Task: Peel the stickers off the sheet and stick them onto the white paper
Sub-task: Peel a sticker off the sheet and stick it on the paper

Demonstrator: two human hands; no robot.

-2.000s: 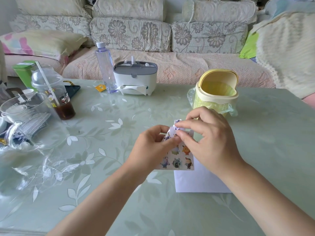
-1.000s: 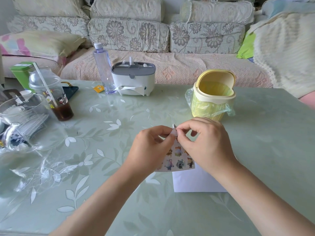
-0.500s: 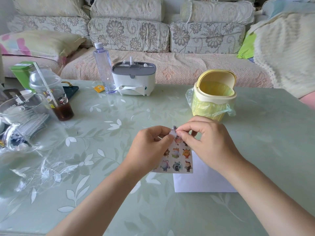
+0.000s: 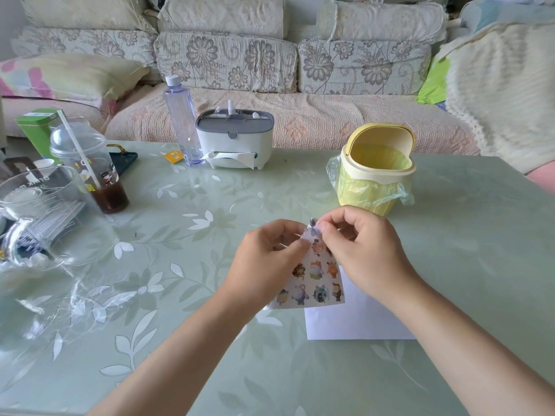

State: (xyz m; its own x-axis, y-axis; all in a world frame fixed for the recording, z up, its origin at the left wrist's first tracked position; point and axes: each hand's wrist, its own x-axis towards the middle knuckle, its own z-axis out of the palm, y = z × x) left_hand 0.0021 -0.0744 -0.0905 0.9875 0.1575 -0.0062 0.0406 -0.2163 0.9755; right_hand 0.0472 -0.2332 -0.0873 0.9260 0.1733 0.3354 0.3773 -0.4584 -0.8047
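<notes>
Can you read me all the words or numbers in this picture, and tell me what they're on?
"DRINK MO…": on the glass jug, seen backwards through the glass; the rest is unclear.
The plastic cup: cartoon prints, any letters too blurred to read.
The green box: white label, too small to read.
The orange packet: too small to read.
The sticker sheet: only pictures, no words I can make out.
</notes>
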